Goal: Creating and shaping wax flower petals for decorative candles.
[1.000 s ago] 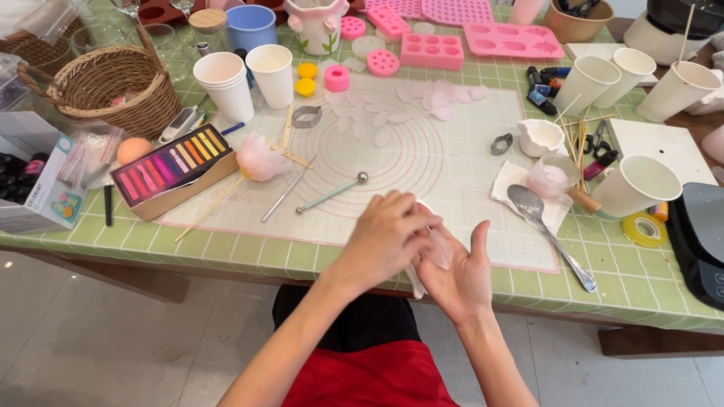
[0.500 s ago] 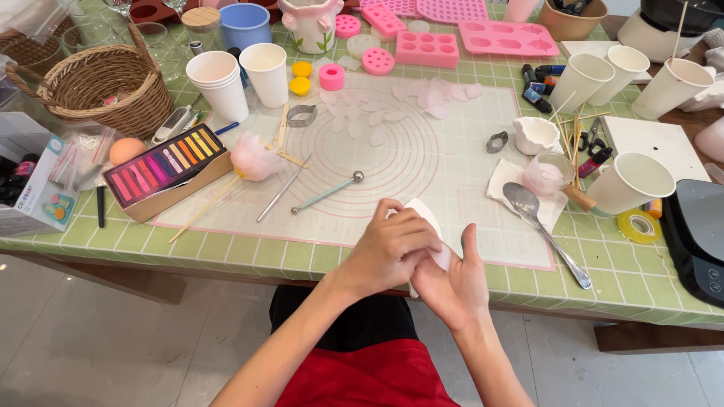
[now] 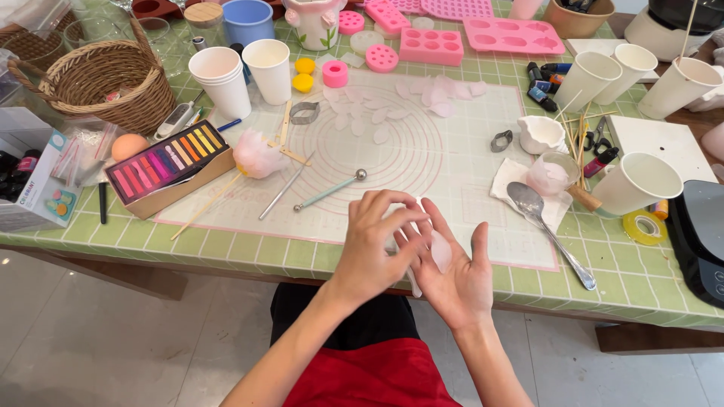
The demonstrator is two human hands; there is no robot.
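over the near edge of the green tiled tabletop [image 3: 226,245], the left hand [image 3: 377,241] curls its fingers down onto a thin, pale pink, translucent petal [image 3: 441,252] lying flat in the upturned, open right hand [image 3: 456,279], a slim white tool beneath them partly hidden.

A petal [image 3: 441,252] lies on the right hand [image 3: 452,275], the left hand [image 3: 377,241] beside it, before the mat [image 3: 452,162].

Open stretch of pale silicone mat [image 3: 422,162] at frame centre. Hemmed left by teal ball-tipped tool [image 3: 329,190], right by steel spoon [image 3: 549,230].
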